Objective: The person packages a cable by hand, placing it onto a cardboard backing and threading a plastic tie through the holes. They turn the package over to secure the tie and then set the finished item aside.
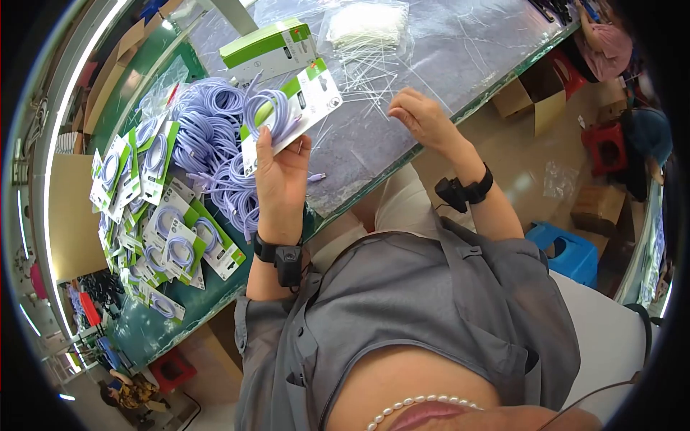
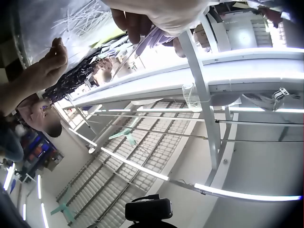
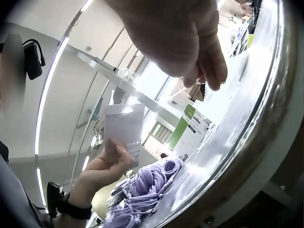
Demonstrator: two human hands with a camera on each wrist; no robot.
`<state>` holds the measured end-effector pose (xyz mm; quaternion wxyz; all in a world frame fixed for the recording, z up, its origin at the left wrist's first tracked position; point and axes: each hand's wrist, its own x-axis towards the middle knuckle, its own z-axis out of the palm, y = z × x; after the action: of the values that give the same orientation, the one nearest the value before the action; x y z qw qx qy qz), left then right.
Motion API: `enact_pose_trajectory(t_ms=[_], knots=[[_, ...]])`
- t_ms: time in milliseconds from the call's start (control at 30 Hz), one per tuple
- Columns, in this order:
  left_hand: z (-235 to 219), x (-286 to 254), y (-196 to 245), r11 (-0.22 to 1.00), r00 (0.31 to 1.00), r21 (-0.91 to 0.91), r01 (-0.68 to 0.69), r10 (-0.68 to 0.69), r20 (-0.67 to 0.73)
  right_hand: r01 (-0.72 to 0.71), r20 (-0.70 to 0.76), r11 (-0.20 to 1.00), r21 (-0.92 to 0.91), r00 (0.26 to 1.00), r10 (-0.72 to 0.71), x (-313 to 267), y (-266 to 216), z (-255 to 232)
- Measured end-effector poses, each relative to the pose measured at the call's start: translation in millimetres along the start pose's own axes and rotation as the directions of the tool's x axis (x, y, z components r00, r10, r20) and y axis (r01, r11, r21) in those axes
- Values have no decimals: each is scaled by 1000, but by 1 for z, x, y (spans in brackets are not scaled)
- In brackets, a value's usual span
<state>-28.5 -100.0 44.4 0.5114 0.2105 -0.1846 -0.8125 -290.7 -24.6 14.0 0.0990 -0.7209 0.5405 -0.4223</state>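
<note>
My left hand (image 1: 282,183) holds up a white and green card (image 1: 316,93) by its lower part, thumb in front. A coiled lavender cable (image 1: 267,115) lies against the card's front; in the right wrist view the card's white back (image 3: 124,126) shows. My right hand (image 1: 425,118) hovers by the table's near edge, fingers bent and fingertips close together, near loose thin white strips (image 1: 366,75) that look like cable ties. No thing shows between those fingertips, and I cannot tell whether they pinch a strip. Coiled lavender cables (image 1: 205,118) lie heaped beyond the left hand.
Several carded cables (image 1: 180,248) lie piled on the left. A green and white box (image 1: 269,50) stands at the back, beside a clear bag of white strips (image 1: 368,25). The table edge (image 1: 460,118) runs before me. A blue stool (image 1: 568,251) stands on the right.
</note>
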Motion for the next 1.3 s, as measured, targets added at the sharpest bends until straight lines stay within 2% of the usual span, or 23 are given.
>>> enact_pose_trajectory(t_ms=[67,133,200,267,333,367,433,467,533,567,633,667,733,767,833,867,933,1000,1067,1133,1200,1300], knots=[[3,-1,-1,1000,1000,2,-17,17,-17,8,-43,999,44,999,-6,4,-11,12],[-3,3,-3,993,998,-105,55,-50,45,22,-87,995,94,996,-14,7,-28,26],[0,3,-5,986,995,-149,79,-68,79,-140,-126,877,459,967,220,9,-46,39],[13,0,-4,974,992,-192,116,-125,-34,-119,-141,907,404,972,190,17,-63,38],[17,0,-2,966,990,-227,124,-135,-32,-213,-118,673,709,904,410,21,-73,40],[21,-2,0,963,991,-245,113,-125,-36,-210,-118,671,711,906,407,19,-69,41],[21,-2,5,960,992,-261,99,-114,-44,-307,92,519,798,912,399,14,-61,42],[18,0,9,949,994,-295,107,-111,4,-310,95,515,799,911,401,14,-63,41],[14,1,14,938,993,-325,121,-113,43,-325,77,747,580,935,347,14,-72,34],[14,2,16,929,991,-345,134,-124,51,-326,77,743,584,934,349,16,-77,34],[16,0,18,920,987,-357,158,-139,79,-130,-120,925,357,976,184,24,-89,37],[19,-2,18,923,987,-352,158,-139,77,-130,-123,923,362,975,186,29,-97,38],[25,-6,15,890,976,-407,205,-216,20,-60,-218,948,312,967,133,37,-111,39],[25,-6,15,887,976,-408,215,-208,61,-61,-220,947,315,966,135,40,-114,40],[25,-8,15,876,969,-415,247,-225,101,35,-251,975,217,968,21,44,-117,42],[25,-9,16,862,961,-425,276,-237,144,39,-250,975,220,968,18,45,-117,43],[26,-11,16,894,970,-381,238,-202,132,8,-282,963,270,957,71,47,-115,45],[29,-13,15,920,979,-341,193,-159,125,-11,-244,945,327,965,95,47,-112,44],[37,-17,13,973,998,-227,44,-51,-28,-38,-200,925,377,972,122,47,-108,45],[40,-19,11,971,999,-238,27,-35,-31,-56,-211,898,436,964,162,47,-104,50],[38,-18,10,959,998,-278,60,-56,25,-62,-207,896,440,964,168,46,-102,53],[33,-16,9,959,997,-275,73,-68,28,-73,-205,909,411,964,170,46,-106,53]])
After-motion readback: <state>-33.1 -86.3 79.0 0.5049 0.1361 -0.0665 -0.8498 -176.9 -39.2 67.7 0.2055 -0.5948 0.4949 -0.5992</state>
